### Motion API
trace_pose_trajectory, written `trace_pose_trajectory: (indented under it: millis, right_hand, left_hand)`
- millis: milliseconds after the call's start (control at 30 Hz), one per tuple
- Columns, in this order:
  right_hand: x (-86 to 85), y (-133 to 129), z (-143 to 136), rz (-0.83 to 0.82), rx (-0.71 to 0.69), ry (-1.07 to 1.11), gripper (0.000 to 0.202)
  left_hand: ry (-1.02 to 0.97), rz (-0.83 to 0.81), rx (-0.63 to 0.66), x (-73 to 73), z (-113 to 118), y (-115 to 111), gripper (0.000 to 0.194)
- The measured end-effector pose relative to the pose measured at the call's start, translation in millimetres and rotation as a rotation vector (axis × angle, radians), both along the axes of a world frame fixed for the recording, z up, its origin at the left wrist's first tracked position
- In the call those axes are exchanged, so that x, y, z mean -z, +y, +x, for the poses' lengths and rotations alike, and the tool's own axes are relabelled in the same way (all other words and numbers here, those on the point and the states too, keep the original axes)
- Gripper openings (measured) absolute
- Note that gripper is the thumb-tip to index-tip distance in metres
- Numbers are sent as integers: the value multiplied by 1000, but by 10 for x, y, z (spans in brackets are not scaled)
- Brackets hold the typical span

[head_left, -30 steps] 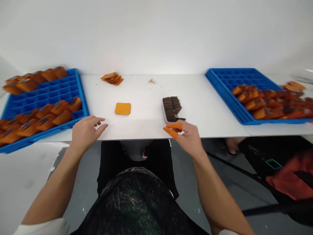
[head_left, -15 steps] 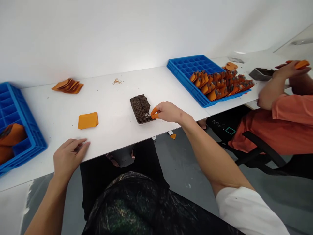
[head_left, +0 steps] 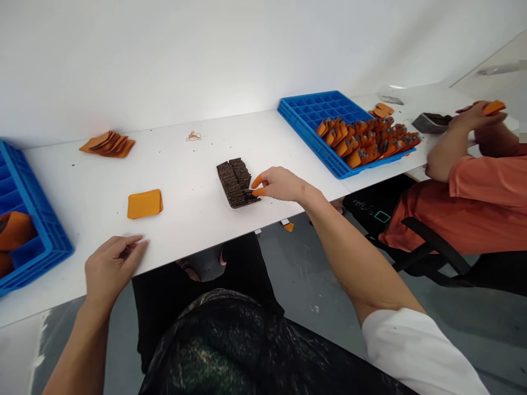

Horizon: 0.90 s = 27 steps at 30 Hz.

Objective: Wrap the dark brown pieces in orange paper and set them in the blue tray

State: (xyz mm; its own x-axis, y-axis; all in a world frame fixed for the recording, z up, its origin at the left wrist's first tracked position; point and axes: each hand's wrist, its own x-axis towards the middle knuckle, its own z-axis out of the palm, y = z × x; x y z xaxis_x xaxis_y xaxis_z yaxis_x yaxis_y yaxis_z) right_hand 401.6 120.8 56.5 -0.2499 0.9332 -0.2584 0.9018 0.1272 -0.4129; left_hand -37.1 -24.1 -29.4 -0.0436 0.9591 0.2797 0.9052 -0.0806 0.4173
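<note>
My right hand [head_left: 276, 184], with orange covers on its thumb and forefinger, is at the right edge of a small tray of stacked dark brown pieces [head_left: 234, 181]. Its two fingertips are close together at a dark piece, and what lies between them is too small to make out. My left hand [head_left: 111, 266] rests on the front edge of the white table, fingers apart, holding nothing. Just beyond it lies a small stack of orange-yellow pieces [head_left: 143, 204].
Blue divided crates stand at the left [head_left: 51, 249] and back right [head_left: 307, 129], both holding orange pieces. Fanned orange pieces [head_left: 109, 145] and rubber bands [head_left: 194, 135] lie at the back. At the right, a person in an orange shirt [head_left: 486, 203] works by a metal tray [head_left: 430, 125].
The view has shifted slightly. My right fingertips have moved a little at the tray's edge, and the shiny patch seen there before no longer shows. My left hand stays on the table.
</note>
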Motion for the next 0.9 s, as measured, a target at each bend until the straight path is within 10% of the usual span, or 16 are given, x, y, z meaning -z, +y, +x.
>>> trace_pose_trajectory:
  millis: [900]
  right_hand:
    - [-101,127,-37,-191,-6,-27,20]
  left_hand:
    - [60,119,30,85,-37,14,27]
